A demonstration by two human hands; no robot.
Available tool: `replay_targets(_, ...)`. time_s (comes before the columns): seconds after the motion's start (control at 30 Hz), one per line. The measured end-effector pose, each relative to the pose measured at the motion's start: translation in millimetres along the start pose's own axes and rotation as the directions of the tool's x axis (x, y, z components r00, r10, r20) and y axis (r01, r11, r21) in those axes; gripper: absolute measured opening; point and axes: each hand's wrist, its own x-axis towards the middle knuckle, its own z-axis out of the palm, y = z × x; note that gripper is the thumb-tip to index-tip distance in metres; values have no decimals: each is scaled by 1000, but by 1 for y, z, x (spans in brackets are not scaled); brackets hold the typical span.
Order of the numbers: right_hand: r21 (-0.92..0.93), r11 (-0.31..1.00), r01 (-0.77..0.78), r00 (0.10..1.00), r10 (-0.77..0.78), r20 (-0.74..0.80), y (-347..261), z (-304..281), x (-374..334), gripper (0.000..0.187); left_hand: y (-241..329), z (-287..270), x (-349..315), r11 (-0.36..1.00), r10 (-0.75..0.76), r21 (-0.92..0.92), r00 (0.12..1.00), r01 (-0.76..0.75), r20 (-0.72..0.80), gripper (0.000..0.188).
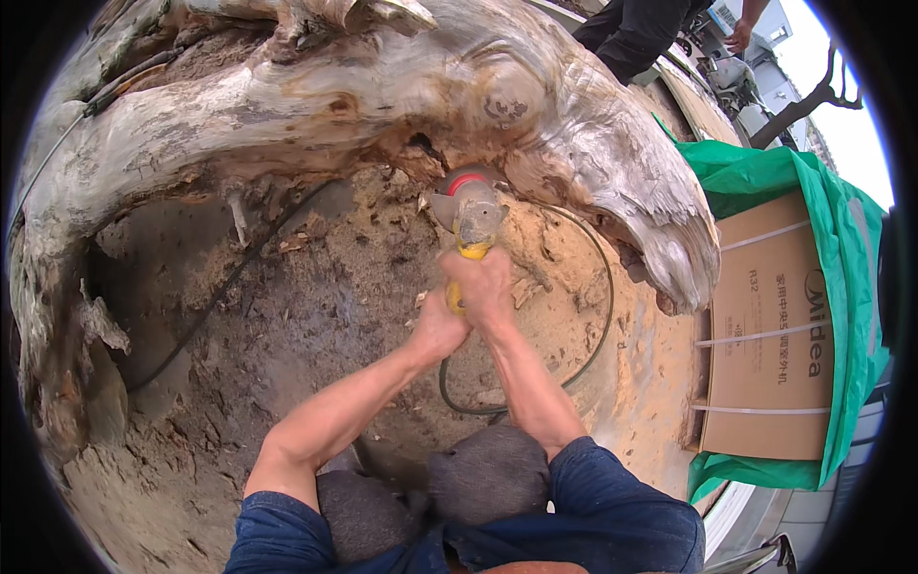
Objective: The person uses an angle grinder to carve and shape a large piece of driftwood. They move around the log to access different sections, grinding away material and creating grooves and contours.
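Both my hands are closed around a yellow angle grinder (475, 230) with a grey metal head and a round disc with a red centre. My right hand (484, 287) wraps the body just behind the head. Lower down, my left hand (440, 325) grips the rear of the tool. The disc (470, 180) is up against the underside of a large weathered tree trunk (382, 105), beside a dark hollow in the wood. From the grinder a black power cord (604, 325) loops across the ground on the right.
Sawdust and wood chips (545, 249) cover the ground under the trunk. To the right stands a strapped cardboard box (765, 335) under a green tarp (851, 249). At the far right a person in dark trousers (643, 38) stands behind the trunk. Another cable (229, 287) crosses the ground at left.
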Motion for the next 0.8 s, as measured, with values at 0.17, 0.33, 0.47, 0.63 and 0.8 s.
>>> replay_targets(0.17,43,999,16,999,-15,-43,-3,-4,-1,17,13,6,-4,1000,-20,-12,1000,20,3,17)
replay_targets(0.33,10,999,-37,998,37,-52,-12,-6,-6,13,20,5,-6,995,-90,33,995,89,31,14)
replay_targets(0.47,54,995,-88,994,92,-61,-4,-11,-6,13,13,7,-2,994,-81,76,995,76,63,14)
replay_targets(0.63,-75,997,28,999,-30,-25,-8,-9,-11,15,-14,14,-4,995,96,-15,995,-96,-20,16)
replay_targets(0.8,-37,992,124,992,-125,-35,-26,1,-12,16,3,6,-1,994,110,-17,994,-110,-27,18)
